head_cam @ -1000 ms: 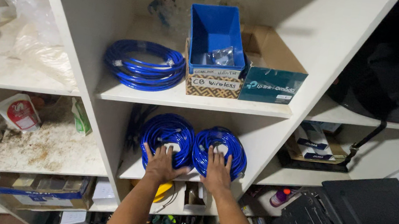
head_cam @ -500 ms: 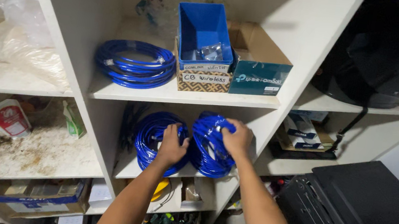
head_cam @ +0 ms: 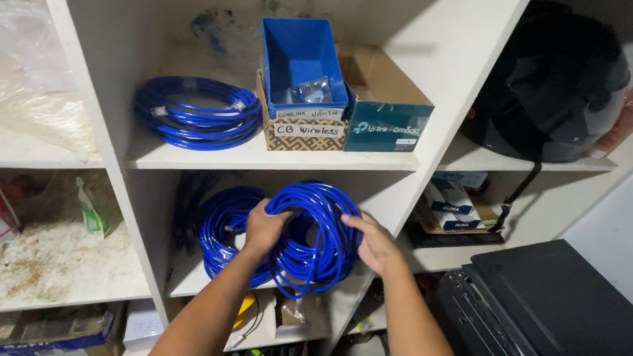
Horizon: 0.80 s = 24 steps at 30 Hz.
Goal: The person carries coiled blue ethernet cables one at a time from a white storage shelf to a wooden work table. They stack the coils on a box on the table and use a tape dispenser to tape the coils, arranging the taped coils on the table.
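Left hand (head_cam: 266, 228) and right hand (head_cam: 378, 245), fingers curled, both clamp one blue cable coil (head_cam: 314, 233) (upright, at the shelf (head_cam: 187, 276) front).

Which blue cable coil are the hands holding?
The front coil, gripped by the left hand and right hand. Another coil sits behind it; a third lies flat on the shelf above.

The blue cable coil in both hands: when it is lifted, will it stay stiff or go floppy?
Probably floppy: the blue cable coil already sags into uneven loops between the left hand and the right hand. It may spread open, since no tie is visible. Loops could catch the second coil behind it.
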Each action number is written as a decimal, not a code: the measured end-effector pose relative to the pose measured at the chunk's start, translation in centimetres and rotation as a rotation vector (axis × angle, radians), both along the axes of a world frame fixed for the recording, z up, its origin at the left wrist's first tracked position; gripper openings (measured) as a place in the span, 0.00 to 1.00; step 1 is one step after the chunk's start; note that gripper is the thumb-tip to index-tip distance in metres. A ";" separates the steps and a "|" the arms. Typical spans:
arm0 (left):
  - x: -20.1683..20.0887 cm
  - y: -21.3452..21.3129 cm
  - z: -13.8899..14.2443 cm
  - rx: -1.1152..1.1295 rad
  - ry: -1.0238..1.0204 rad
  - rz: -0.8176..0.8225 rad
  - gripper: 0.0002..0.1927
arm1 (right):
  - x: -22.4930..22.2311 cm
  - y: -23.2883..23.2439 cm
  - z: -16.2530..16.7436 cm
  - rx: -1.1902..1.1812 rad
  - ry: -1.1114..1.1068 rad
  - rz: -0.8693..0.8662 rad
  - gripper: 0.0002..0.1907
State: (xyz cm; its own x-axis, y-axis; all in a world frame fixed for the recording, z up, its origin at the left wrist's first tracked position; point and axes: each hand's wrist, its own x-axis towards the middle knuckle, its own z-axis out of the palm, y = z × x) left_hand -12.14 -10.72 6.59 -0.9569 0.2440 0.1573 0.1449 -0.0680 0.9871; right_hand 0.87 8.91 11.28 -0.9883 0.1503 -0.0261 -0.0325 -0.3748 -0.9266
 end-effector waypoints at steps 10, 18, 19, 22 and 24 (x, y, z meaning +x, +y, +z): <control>0.7 -1.5 0.5 0.167 -0.347 -0.149 0.12 | 2.5 1.5 -1.5 0.184 -0.224 -0.135 0.25; 2.4 -0.7 1.1 0.166 -0.401 -0.233 0.14 | 2.0 -0.4 -2.7 -0.048 -0.079 -0.247 0.14; 2.7 -0.5 1.0 0.143 -0.393 -0.186 0.14 | 2.0 -1.0 -2.9 -0.138 -0.062 -0.208 0.13; 3.0 -0.4 0.7 0.007 -0.353 -0.069 0.19 | 1.9 -2.3 -3.0 -0.272 -0.004 -0.147 0.12; 2.8 -0.2 0.7 -0.028 -0.342 -0.046 0.22 | 1.7 -2.6 -2.5 -0.304 -0.005 -0.146 0.14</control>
